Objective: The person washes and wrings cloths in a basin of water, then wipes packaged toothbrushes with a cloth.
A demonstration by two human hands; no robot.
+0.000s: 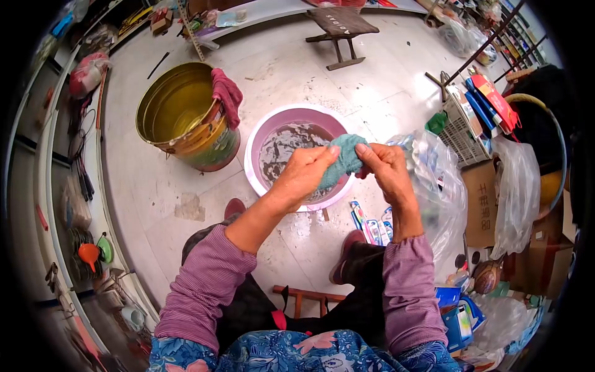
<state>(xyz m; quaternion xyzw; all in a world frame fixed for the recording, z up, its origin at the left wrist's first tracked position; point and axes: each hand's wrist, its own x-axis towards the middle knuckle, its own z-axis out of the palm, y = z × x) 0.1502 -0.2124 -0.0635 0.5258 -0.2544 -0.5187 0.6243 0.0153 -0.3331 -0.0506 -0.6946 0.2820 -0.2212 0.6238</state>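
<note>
A teal cloth [343, 162] is stretched between my two hands above a pink and white basin [253, 162]. My left hand [304, 177] grips the cloth's left side, fingers closed round it. At its upper right end, my right hand [385, 167] pinches the cloth between thumb and fingers. Murky grey water [286, 149] with a rippled, shiny surface fills the lower part of the basin. The cloth hides part of the basin's right side.
Left of the basin stands a large metal bucket [211, 149] with a red cloth [227, 96] over its rim. A folding stool [342, 26] is beyond. Plastic bags [434, 198], a cardboard box [481, 204] and a white crate [466, 127] crowd the right; shelves [93, 155] line the left.
</note>
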